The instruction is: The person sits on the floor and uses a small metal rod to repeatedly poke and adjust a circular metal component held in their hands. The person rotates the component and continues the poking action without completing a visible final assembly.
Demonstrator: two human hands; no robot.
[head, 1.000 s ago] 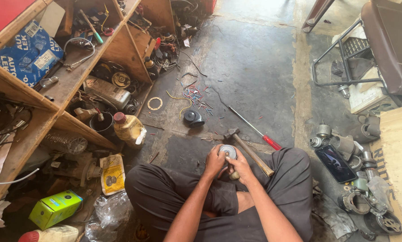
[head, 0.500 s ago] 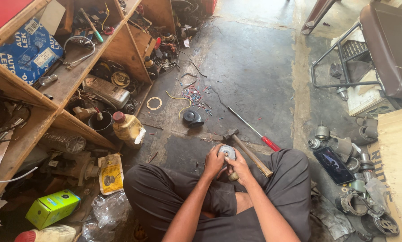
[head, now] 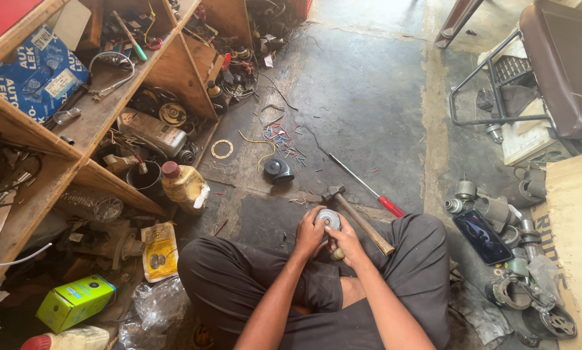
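Dull grey metal disc (head: 330,219) at frame centre; wooden-handled hammer (head: 359,219) with a matt steel head; rough, stained concrete floor (head: 369,104); raw wood shelf (head: 90,123) upper left; glossy phone (head: 482,236) right

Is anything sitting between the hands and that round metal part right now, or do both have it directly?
Nothing visible is between them. The left hand and the right hand both grip the round metal part directly, above the lap. The hammer lies on the floor just behind it, beside the right hand.
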